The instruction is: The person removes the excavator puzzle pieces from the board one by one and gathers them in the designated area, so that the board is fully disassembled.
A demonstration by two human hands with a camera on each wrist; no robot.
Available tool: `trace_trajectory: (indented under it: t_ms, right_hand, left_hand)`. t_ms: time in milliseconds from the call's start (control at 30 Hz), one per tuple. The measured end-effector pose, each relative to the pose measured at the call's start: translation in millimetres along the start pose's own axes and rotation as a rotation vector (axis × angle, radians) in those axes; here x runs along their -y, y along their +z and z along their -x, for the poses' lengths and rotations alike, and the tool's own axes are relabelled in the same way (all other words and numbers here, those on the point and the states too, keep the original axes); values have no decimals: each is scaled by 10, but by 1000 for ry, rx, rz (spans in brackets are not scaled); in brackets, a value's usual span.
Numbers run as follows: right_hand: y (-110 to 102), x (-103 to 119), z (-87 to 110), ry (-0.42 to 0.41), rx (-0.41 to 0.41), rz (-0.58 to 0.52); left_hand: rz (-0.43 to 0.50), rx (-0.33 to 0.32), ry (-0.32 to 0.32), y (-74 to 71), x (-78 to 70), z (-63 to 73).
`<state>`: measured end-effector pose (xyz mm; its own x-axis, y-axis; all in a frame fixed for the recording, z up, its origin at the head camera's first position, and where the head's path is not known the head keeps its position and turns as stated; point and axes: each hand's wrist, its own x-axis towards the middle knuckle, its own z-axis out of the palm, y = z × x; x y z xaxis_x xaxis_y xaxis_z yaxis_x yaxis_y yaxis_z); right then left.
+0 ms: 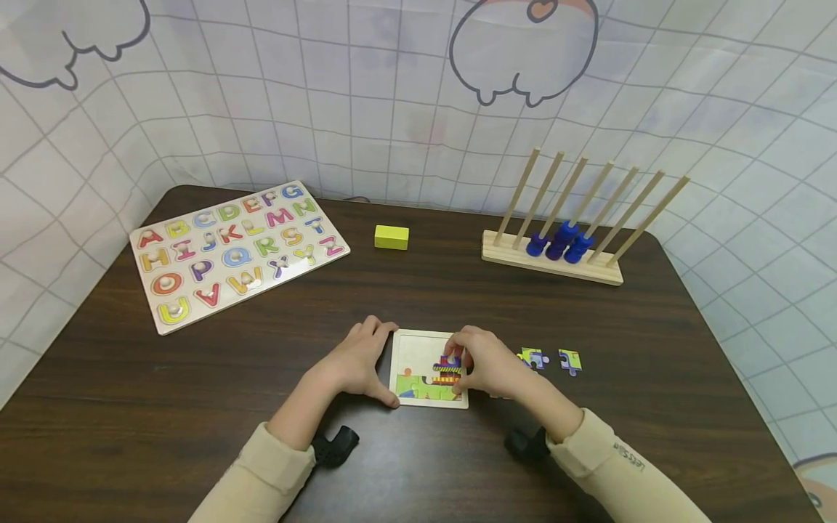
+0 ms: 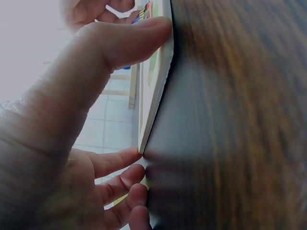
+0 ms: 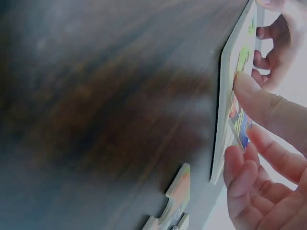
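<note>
A small square jigsaw tray (image 1: 413,351) lies on the dark wooden table (image 1: 196,378) near its front edge, with several coloured pieces fitted along its lower half. My left hand (image 1: 366,359) grips the tray's left edge, thumb at the near corner and fingers at the far corner; in the left wrist view the thumb (image 2: 120,45) presses the tray's rim (image 2: 156,91). My right hand (image 1: 480,361) pinches a blue and red puzzle piece (image 1: 448,367) over the tray's right side. In the right wrist view its fingertips (image 3: 244,88) sit against the tray (image 3: 221,110).
Two loose puzzle pieces (image 1: 535,358) (image 1: 570,361) lie right of the tray; one (image 3: 177,191) shows in the right wrist view. An alphabet board (image 1: 235,250) sits back left, a yellow block (image 1: 391,237) back centre, and a wooden rod rack (image 1: 556,263) with blue beads back right.
</note>
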<state>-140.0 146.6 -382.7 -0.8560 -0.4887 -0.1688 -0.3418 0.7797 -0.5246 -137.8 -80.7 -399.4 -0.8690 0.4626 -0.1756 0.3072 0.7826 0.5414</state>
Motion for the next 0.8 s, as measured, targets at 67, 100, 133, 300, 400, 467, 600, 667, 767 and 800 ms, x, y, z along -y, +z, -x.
trace_trajectory:
  t_ms: [67, 100, 133, 300, 400, 467, 600, 667, 767, 800]
  right_hand:
    - [0, -8, 2, -7, -1, -3]
    - [1, -11, 4, -13, -3, -4]
    - [2, -14, 6, -19, -4, -4]
    - [12, -35, 4, -43, -9, -12]
    - [10, -48, 1, -48, -11, -27]
    - [8, -53, -2, -46, -13, -40]
    - [1, -64, -12, -40, -19, -68]
    - [-2, -65, -11, -36, -17, -82]
    - [-10, -64, -3, -41, -15, -92]
    - [-11, -64, -2, -44, -15, -91]
  left_hand:
    - [-1, 0, -1, 2, -1, -2]
    - [-2, -1, -2, 3, -1, -3]
    - [-2, -2, -2, 3, -1, -3]
    - [-2, -3, -3, 5, -2, -4]
    - [0, -2, -3, 7, -1, -3]
    - [1, -2, -3, 8, -1, -2]
    - [0, -5, -3, 12, 3, -2]
    - [-2, -6, -1, 15, 5, -3]
    - [-2, -6, 2, 15, 6, -2]
    - [-3, -6, 3, 16, 6, -2]
